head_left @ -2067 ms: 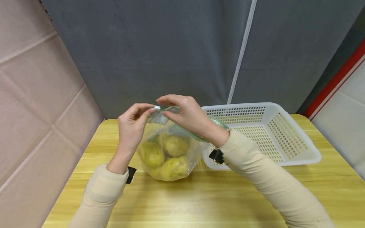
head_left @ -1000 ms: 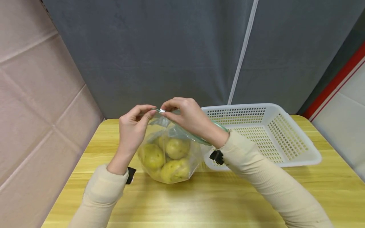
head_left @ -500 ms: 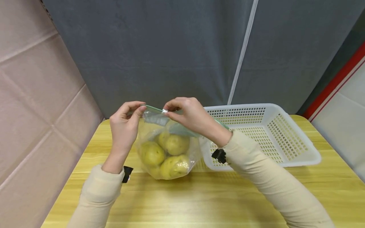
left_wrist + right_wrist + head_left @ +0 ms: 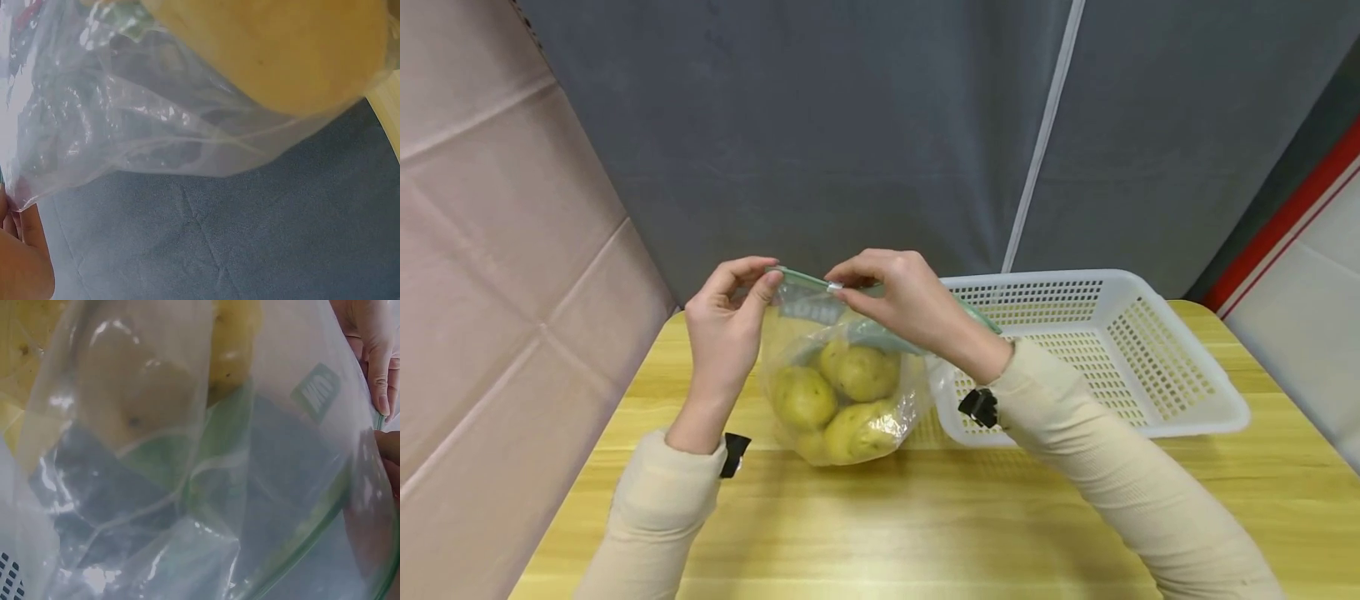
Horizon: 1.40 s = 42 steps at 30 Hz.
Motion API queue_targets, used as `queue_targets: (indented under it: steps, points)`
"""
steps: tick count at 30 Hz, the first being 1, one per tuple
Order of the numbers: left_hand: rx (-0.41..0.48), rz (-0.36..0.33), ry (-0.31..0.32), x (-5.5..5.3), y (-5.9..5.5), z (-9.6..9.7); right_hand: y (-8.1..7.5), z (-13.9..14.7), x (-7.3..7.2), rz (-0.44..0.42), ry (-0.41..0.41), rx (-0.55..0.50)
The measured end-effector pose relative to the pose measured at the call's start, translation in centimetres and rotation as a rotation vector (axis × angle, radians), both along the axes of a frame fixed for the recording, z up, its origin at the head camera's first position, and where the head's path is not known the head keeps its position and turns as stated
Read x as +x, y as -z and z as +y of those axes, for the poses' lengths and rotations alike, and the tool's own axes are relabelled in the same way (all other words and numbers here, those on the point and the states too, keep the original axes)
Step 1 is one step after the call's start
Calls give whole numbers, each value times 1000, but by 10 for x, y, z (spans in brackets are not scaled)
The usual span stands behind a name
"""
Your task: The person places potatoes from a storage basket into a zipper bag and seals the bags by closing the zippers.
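Observation:
A clear zip bag (image 4: 786,333) with a green seal strip holds several yellow potatoes (image 4: 805,398). It hangs from both hands low over the table. My left hand (image 4: 726,329) pinches the upper left corner of the bag between thumb and forefinger. My right hand (image 4: 906,304) pinches the white slider (image 4: 834,287) on the seal. To the right of the slider the bag's mouth gapes, with its green edge (image 4: 977,317) passing behind the right wrist. In the left wrist view, a potato (image 4: 281,56) presses against the plastic. The right wrist view shows the bag's green edge (image 4: 300,544) close up.
A white perforated plastic basket (image 4: 1195,358) stands on the wooden table (image 4: 865,533) to the right, partly behind the bag and right forearm. A grey curtain (image 4: 820,142) hangs behind the table. Pale padded panels (image 4: 482,275) border the left side.
My left hand has gone from the slider to the bag's corner, drawing it left and slightly up. My right hand has taken the slider, which now sits farther right along the seal.

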<state>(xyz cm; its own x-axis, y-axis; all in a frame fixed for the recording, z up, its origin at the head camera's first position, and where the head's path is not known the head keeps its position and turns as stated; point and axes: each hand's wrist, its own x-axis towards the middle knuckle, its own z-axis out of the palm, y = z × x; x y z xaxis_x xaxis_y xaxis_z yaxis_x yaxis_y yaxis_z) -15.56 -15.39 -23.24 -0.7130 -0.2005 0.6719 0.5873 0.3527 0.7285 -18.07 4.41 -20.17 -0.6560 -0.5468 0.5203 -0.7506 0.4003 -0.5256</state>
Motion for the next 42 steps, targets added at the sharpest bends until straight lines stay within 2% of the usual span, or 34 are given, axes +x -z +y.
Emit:
queue_targets:
  steps: [13, 20, 34, 42]
  points:
    - [-20, 15, -70, -4, 4, -2, 2, 5, -3, 3, 32, 33]
    - [-29, -9, -115, -6, 6, -5, 3, 7, -4, -6, 35, 48]
    - [54, -20, -131, -10, 10, -16, 5, 16, -8, 3, 63, 75]
    - [89, -29, -151, -12, 13, -21, 7, 24, -12, -26, 82, 99]
